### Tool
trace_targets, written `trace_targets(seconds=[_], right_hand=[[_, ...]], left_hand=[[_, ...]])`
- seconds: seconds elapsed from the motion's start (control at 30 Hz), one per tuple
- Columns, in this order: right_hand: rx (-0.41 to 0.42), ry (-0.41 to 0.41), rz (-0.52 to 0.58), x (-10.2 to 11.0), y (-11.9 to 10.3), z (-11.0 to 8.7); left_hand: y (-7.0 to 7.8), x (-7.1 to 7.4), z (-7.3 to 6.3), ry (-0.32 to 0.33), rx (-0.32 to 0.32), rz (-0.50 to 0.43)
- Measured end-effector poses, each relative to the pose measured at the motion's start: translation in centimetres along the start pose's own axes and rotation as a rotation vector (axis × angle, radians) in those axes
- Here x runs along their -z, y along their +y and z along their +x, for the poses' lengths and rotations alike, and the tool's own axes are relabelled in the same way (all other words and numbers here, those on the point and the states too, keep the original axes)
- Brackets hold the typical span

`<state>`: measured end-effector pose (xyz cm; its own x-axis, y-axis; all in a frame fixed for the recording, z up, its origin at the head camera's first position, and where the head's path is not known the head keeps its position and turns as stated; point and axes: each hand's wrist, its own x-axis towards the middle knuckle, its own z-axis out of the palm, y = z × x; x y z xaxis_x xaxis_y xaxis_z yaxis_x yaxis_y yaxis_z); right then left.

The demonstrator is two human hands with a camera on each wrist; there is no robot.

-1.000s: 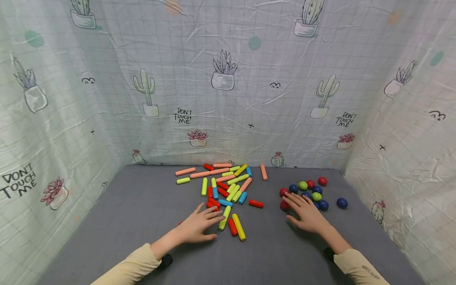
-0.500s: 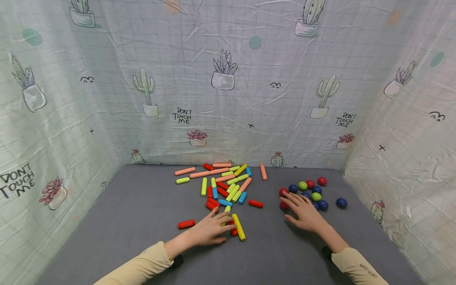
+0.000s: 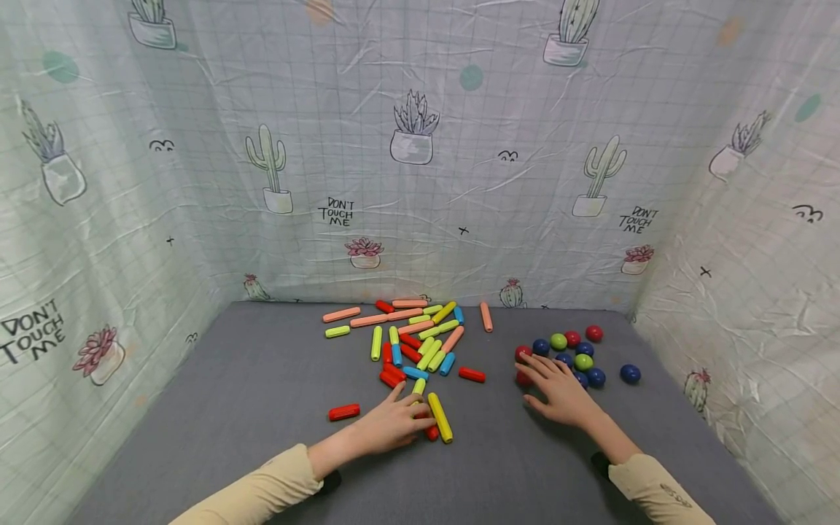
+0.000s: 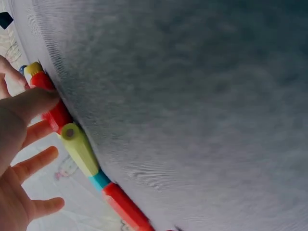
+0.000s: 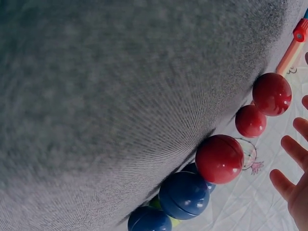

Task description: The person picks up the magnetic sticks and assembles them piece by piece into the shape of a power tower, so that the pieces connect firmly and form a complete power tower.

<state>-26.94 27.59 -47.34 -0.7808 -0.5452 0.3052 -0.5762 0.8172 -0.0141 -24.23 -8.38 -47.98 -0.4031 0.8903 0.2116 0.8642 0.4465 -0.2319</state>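
In the head view my left hand (image 3: 389, 425) is at the near end of a spread of coloured sticks. Its thumb and fingers pinch a short red stick (image 3: 431, 433) that lies beside a longer yellow stick (image 3: 440, 418). The left wrist view shows the thumb across the near side of this red stick (image 4: 57, 115), with fingers behind it and the others spread. A lime stick (image 4: 79, 149) lies close by. My right hand (image 3: 563, 394) hovers with fingers extended by the shiny balls, partly hiding some. A red ball (image 5: 220, 159) sits near its fingertips, ungripped.
Several red, blue, lime and salmon sticks (image 3: 407, 354) lie farther back. A single red stick (image 3: 344, 413) lies left of the group. Blue, green and red balls cluster at right, with one blue ball (image 3: 630, 374) apart. A patterned curtain (image 3: 420, 219) closes off the grey table's back and sides.
My left hand has moved right over the near sticks, uncovering the lone red stick, and its fingers have drawn in on another red one. The right hand stays almost still.
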Motion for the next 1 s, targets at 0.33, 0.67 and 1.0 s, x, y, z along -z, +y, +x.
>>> trace_targets(seconds=[0.33, 0.67, 1.0], right_hand=[[0.042, 0.047, -0.042, -0.6, 0.4, -0.1], [0.108, 0.1, -0.089, -1.2, 1.0, 0.0], [0.168, 0.156, -0.148, -1.8, 1.7, 0.6]], left_hand=[[1.1, 0.0, 0.4, -0.056, -0.047, 0.13], [0.8, 0.3, 1.1, 0.017, -0.05, 0.107], [1.0, 0.9, 3.8, 0.029, -0.051, 0.095]])
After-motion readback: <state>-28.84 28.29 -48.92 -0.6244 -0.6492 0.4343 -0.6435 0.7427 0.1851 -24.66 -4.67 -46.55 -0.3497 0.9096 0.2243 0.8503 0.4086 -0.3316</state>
